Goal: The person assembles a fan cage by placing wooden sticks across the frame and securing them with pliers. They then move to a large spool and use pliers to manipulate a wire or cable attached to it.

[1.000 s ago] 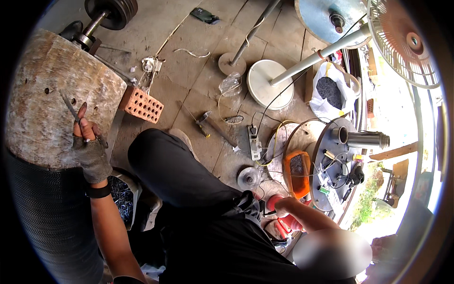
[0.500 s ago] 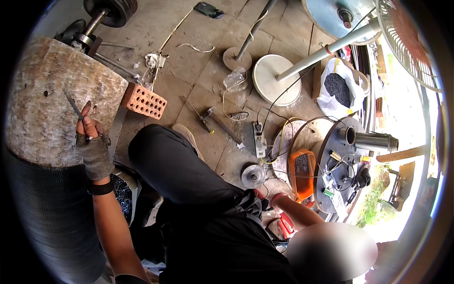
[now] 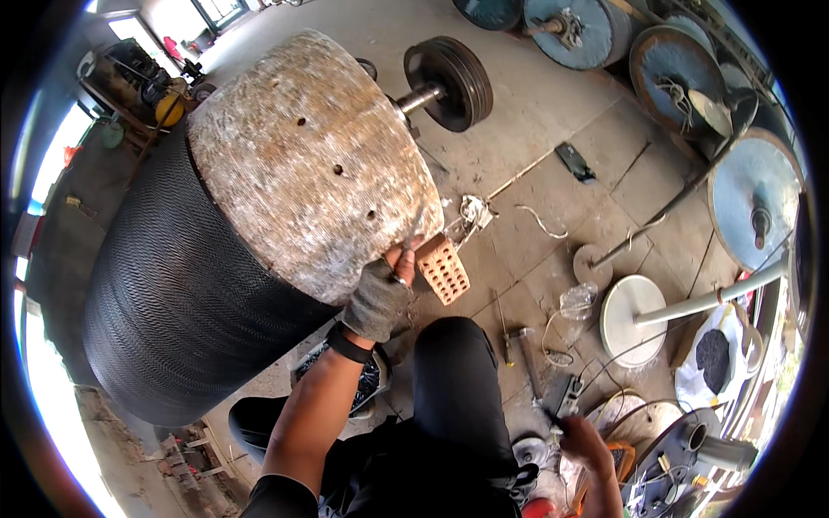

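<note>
In my left hand [image 3: 378,298], which wears a grey fingerless glove, the fingers are closed around a thin, pointed metal tool [image 3: 414,229]. That hand rests at the lower right edge of a big drum's worn, mottled tan surface [image 3: 319,147]. Black toothed wire [image 3: 190,302] is wound closely around the rest of the drum. At the lower right, my bare right hand [image 3: 585,442] is closed on a short dark object [image 3: 554,420] whose kind I cannot make out. Just above it lies a power strip [image 3: 567,393], and a hammer [image 3: 527,358] is on the floor to the left.
A perforated red brick [image 3: 445,272] sits beside the drum, below a shaft with a dark pulley [image 3: 449,84]. At right are a round fan base [image 3: 630,319], a white sack of dark bits [image 3: 715,358] and trailing cords. Blue-grey spools [image 3: 570,34] line the back.
The view has swung left, showing more of the drum. My left hand is now at the drum's edge. My right hand has moved from beside a red tool to near the power strip.
</note>
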